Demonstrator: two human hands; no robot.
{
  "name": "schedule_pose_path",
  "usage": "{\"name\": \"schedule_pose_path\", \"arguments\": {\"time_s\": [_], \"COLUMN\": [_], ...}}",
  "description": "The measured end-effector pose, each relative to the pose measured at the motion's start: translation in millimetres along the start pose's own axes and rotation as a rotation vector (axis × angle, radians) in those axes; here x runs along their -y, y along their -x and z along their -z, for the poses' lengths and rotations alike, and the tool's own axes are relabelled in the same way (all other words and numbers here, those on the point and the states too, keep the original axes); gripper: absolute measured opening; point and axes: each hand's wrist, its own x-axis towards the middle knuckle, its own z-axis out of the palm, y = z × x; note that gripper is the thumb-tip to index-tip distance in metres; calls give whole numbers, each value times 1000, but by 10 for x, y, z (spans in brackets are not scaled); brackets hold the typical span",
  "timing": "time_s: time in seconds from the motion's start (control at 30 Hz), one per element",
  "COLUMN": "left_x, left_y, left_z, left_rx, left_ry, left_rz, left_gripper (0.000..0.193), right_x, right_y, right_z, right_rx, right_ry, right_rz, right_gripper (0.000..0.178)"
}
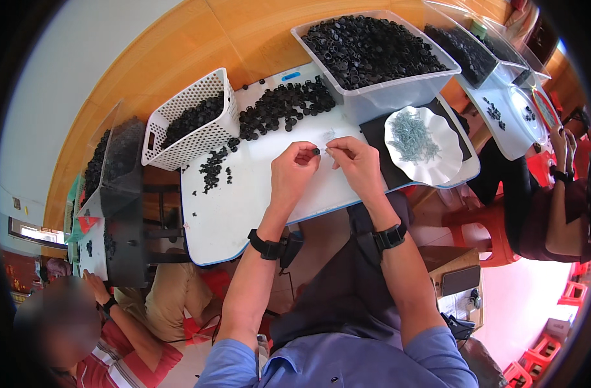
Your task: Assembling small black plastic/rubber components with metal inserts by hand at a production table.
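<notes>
Over the white table (243, 223), my left hand (293, 173) pinches a small black round plastic part (316, 151) between thumb and fingertips. Just to its right, my right hand (358, 161) has its thumb and fingers pressed together; whatever they hold is too small to make out. The fingertips of both hands are close but apart. A small clear, thin heap (329, 135) lies on the table just beyond them. Farther right, a white scalloped plate (437, 169) carries many thin, pale metallic pieces (411, 137).
Loose black parts (284, 107) spread along the table's far side, with smaller ones (212, 169) at left. A white perforated basket (211, 87) and a large clear bin (386, 97) hold more. Co-workers sit at left (130, 336) and right (563, 213). Red stools (496, 226) stand nearby.
</notes>
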Motion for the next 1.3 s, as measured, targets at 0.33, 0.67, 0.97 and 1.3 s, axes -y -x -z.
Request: {"name": "schedule_pose_path", "arguments": {"time_s": [0.33, 0.67, 0.97, 1.3], "left_x": [71, 60, 70, 62], "left_y": [104, 97, 111, 108], "left_z": [-99, -91, -109, -99], "left_rx": [-20, -15, -32, -24], "left_ry": [-45, -23, -21, -70], "left_rz": [-66, -51, -85, -80], "left_gripper": [28, 27, 25, 27], "right_x": [27, 58, 78, 57], "right_y": [19, 31, 63, 65], "right_z": [-5, -21, -19, -15], "right_rx": [32, 2, 16, 30], "right_ry": [190, 173, 317, 363], "right_rz": [80, 50, 160, 243], "right_gripper": [13, 12, 10, 10]}}
